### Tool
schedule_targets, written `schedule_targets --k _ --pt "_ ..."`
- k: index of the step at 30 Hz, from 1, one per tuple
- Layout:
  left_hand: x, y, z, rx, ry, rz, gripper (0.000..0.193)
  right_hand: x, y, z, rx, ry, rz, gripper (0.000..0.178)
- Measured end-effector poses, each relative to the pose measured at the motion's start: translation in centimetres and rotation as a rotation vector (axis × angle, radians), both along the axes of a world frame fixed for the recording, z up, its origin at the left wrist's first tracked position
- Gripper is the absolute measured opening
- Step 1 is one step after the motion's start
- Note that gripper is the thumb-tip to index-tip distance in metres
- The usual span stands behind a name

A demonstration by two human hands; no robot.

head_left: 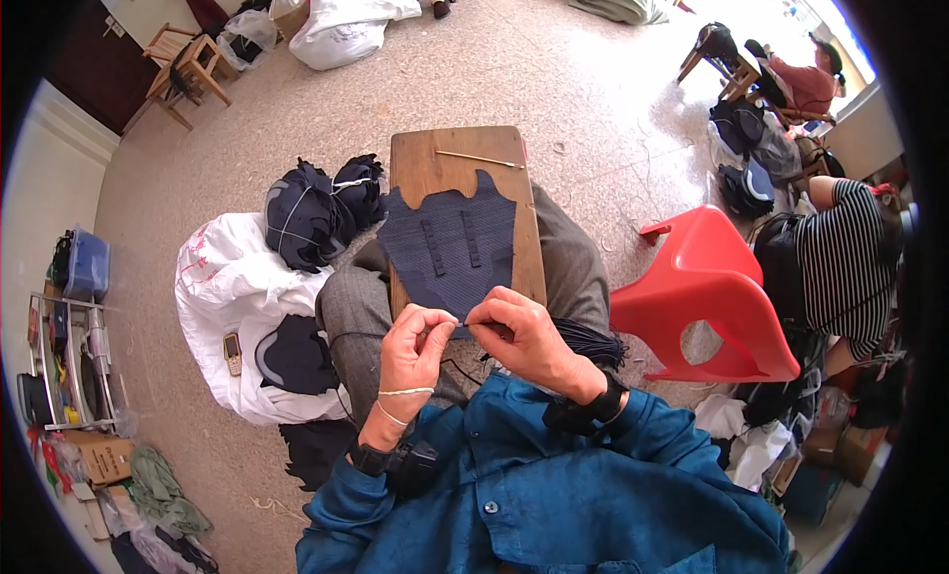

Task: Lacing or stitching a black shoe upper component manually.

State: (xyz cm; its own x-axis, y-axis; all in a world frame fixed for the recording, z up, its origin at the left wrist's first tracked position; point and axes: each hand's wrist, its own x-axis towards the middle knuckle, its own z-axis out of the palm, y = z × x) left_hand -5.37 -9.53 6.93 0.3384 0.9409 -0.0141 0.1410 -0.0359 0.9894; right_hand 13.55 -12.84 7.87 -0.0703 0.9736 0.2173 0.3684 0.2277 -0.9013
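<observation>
While left hand [412, 349], right hand [524, 339] pinch something tiny [462, 324] — board [415, 159] bare past right edge of fabric [454, 240]

The scene is looked down on from the person's head, through the left one of two wide fisheye cameras worn side by side. The view is faced forward and down over the lap, upright and unmirrored. The left hand [410, 352], right hand [529, 342] and board [465, 144] are seen close up, near the centre, and the shirt [494, 475] is taken in from above at the lower edge. The floor [494, 70] is covered farther off, toward the top. The round picture is edged in black.
</observation>
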Motion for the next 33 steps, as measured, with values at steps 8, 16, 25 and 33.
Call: schedule_targets --k 8,16,25,33 --pt "-0.1 -0.3 -0.3 -0.031 0.001 -0.010 0.008 0.0 -0.1 -0.6 -0.050 0.030 0.014 0.007" --pt "-0.4 -0.3 -0.5 -0.029 -0.040 -0.004 0.007 0.4 -0.8 -1.8 -0.280 0.192 0.037 0.007" --pt "-0.4 -0.3 -0.7 0.033 0.003 -0.030 0.006 -0.5 -0.6 -1.4 -0.134 0.137 0.023 0.006" --pt "-0.5 -0.5 -0.6 -0.024 -0.019 -0.006 0.005 -0.4 -1.0 -1.9 -0.182 0.185 0.001 0.008"
